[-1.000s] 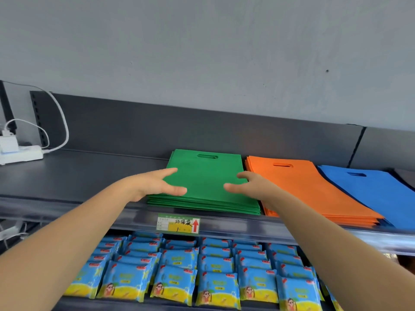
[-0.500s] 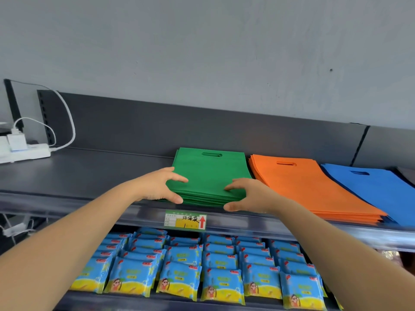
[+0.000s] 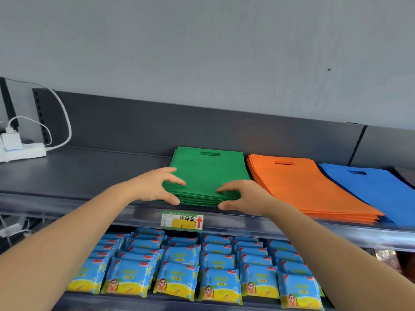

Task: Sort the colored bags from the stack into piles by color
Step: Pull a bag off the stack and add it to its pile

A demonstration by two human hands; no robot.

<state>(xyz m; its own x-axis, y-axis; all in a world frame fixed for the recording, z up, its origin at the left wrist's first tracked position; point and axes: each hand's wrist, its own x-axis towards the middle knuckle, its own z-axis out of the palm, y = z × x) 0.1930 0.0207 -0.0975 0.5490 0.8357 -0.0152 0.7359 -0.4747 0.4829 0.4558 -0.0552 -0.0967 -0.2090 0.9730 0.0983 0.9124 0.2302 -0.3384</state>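
Note:
Three flat piles of fabric bags lie side by side on the dark grey shelf [image 3: 89, 176]: a green pile [image 3: 208, 171], an orange pile [image 3: 303, 187] and a blue pile [image 3: 370, 189] at the right. My left hand [image 3: 155, 185] grips the green pile's front left corner, fingers on top and thumb at the front edge. My right hand [image 3: 244, 196] holds the front right corner the same way. The green pile rests on the shelf.
A white power strip [image 3: 22, 151] with a charger and cables sits at the shelf's far left. A price label [image 3: 183, 219] hangs on the shelf's front rail. Rows of blue and yellow packets [image 3: 179, 265] fill the shelf below.
Both hands slid from the top of the green pile back to its front corners and curled round the edge. The pile's front edge looks squared up.

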